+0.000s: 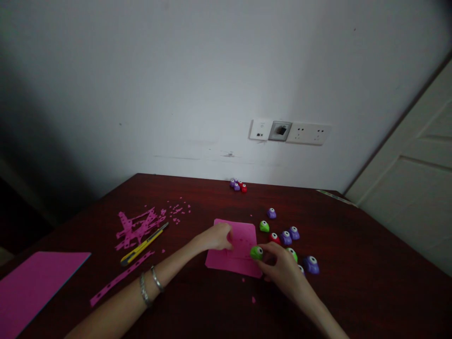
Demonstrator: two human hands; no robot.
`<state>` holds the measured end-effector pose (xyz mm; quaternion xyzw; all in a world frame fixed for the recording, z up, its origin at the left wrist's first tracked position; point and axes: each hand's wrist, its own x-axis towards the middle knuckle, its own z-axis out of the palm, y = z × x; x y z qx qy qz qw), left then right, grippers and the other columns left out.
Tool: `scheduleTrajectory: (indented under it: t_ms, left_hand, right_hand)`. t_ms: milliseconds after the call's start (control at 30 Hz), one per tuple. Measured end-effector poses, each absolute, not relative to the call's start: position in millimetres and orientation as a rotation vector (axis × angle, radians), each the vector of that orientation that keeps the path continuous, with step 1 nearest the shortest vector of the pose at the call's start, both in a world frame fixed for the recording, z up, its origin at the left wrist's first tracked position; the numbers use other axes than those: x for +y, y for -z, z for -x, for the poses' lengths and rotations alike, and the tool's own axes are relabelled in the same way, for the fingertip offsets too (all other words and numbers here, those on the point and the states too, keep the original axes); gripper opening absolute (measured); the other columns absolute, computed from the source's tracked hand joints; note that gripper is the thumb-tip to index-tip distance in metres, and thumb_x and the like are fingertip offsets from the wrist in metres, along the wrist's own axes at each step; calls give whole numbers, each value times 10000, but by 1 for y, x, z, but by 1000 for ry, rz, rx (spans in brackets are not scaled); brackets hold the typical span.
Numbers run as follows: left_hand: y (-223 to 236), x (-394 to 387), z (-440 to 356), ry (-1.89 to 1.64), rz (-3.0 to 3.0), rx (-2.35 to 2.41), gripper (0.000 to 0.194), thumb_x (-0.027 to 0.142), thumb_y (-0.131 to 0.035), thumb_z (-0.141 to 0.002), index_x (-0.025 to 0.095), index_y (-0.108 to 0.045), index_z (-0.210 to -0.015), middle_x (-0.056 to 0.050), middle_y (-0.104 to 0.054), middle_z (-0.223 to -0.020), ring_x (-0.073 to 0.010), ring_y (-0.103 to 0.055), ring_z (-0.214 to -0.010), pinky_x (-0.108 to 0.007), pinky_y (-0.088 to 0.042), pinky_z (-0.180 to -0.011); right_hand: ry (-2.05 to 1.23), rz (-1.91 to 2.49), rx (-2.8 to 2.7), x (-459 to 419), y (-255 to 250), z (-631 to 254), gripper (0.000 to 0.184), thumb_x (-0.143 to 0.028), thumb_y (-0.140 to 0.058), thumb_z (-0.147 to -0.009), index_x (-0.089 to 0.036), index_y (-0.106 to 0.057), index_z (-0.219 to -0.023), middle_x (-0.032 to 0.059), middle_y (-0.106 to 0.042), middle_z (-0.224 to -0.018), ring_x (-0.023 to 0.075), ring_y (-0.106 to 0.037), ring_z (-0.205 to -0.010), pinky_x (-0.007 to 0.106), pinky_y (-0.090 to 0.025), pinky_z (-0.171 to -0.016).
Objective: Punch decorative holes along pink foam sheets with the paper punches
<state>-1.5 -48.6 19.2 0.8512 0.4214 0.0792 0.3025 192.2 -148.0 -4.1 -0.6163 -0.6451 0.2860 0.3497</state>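
A small pink paper sheet (243, 235) lies on the dark wooden table (353, 263). My left hand (217, 237) rests on the sheet's left edge, fingers curled and pressing it down. My right hand (280, 268) grips a small green paper punch (256, 253) at the sheet's lower right edge. Several more little punches sit just right of the sheet: a green one (264, 226), a red one (274, 238), purple ones (289, 234).
A yellow utility knife (143, 245) and punched pink strips (136, 226) lie at the left. A large pink sheet (31, 287) reaches the near left edge. More punches (238, 185) stand by the wall, under the sockets (289, 133). A door (416, 188) is at the right.
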Motion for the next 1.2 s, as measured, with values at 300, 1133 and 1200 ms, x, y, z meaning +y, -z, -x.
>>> scheduleTrajectory:
  t_ms: [300,1133,1200]
  left_hand:
    - [-8,-40,2,-269,-2214,1121,196,166,-675,-562,146,-651,-756,6,-600,-656,-122,-517,-581,-213,-341,-490]
    - [-19,-26,8,-408,-1544,847,226,223,-744,-572,107,-666,-750,5,-601,-559,-71,-475,-469,-229,-353,-502]
    - [-19,-26,8,-417,-1537,843,234,228,-746,-569,105,-665,-751,5,-598,-557,-73,-476,-470,-231,-358,-505]
  right_hand:
    - [-614,1633,-1794,-151,-1,-188,230,-195,-543,-695,-154,-675,-880,60,-657,-781,180,-616,-647,277,-490,-601]
    - [-323,1600,-1734,-148,6,-187,155,-264,-598,-738,-181,-636,-863,60,-671,-818,196,-636,-709,295,-499,-657]
    - [-332,1632,-1741,-149,6,-187,148,-268,-595,-741,-176,-636,-851,58,-665,-805,192,-634,-689,293,-494,-644]
